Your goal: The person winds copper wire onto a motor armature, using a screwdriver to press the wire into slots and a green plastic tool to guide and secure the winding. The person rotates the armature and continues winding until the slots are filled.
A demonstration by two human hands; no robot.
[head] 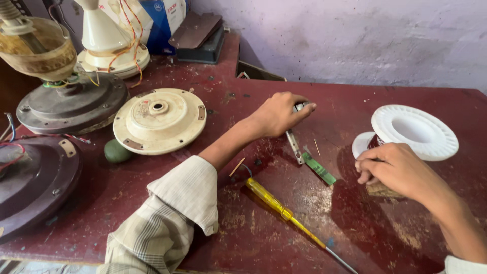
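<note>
Your left hand [278, 114] was curled shut around the upper end of a slim metal tool [294, 146], fingers wrapped over its top so that only a little metal showed past your knuckles. From your fist the tool ran down and toward you, its lower end resting on the dark red table [355, 223]. Just beside that lower end lay a narrow green strip [319, 168], slanting away to the right.

Your right hand [393, 167] was closed loosely against the side of a white plastic spool [413, 131], your fingertips [361, 166] pressed at its core between the two flanges. The spool lay tilted, its wide upper flange facing up beyond your knuckles, and whether you truly clasped it or only steadied it could not be told.

Between your two forearms a yellow-handled screwdriver [276, 203] lay flat on the table, untouched, its shaft pointing toward the near right edge.

Well off past your left arm sat a cream round fan cover [160, 121], with a small green lump [117, 151] touching its near rim, and darker fan housings [71, 104] farther left.
</note>
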